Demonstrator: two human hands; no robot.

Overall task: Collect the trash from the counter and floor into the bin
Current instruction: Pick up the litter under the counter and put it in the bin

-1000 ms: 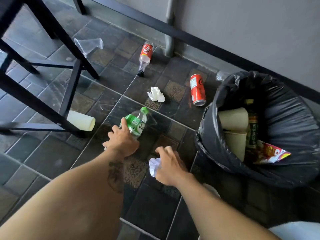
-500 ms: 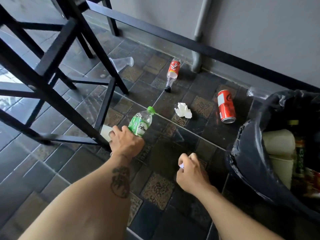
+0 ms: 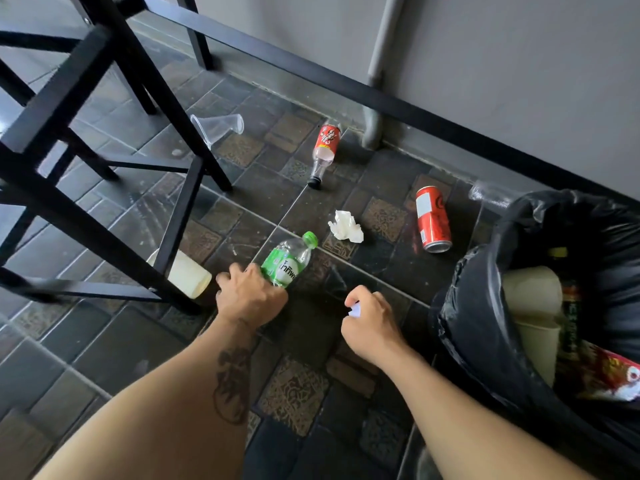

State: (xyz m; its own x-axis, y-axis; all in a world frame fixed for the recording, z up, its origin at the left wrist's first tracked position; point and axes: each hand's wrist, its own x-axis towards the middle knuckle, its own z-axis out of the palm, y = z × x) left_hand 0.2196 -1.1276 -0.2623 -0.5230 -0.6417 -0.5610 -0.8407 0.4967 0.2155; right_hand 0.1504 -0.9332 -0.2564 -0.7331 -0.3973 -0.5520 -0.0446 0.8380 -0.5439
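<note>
— What's nearest the camera?

— Two bare forearms reaching down over the dark tiled floor (image 3: 104, 341). The left one carries a tattoo.

— And the hands?

— The left hand (image 3: 249, 296) has its grip wrapped around the base of a clear bottle with a green label (image 3: 289, 263), which lies on the floor with its green cap pointing away. The right hand (image 3: 372, 322) is clenched around a small wad of white paper (image 3: 355, 310); only a bit of it peeks out between the fingers.

— Where is the bin?

— To the right, just beside the right arm. The bin (image 3: 485, 341) is lined with a black bag and already holds pale paper cups (image 3: 531, 292), a dark bottle and a red snack wrapper (image 3: 606, 379).

— What lies left of the hands?

— A cream paper cup (image 3: 188, 278) on its side, partly behind the leg of a black stool (image 3: 114, 188).

— And farther out?

— A crumpled white tissue (image 3: 346, 226) just beyond the green bottle, with a red can (image 3: 433, 220) on its side to its right. Behind those, a bottle with a red label (image 3: 323, 152) lies with its black cap toward the camera. A clear plastic cup (image 3: 218, 128) lies tipped over near the stool's legs, and another clear cup (image 3: 491, 195) sits by the wall behind the bin. A grey pipe (image 3: 377, 64) runs up the wall.
</note>
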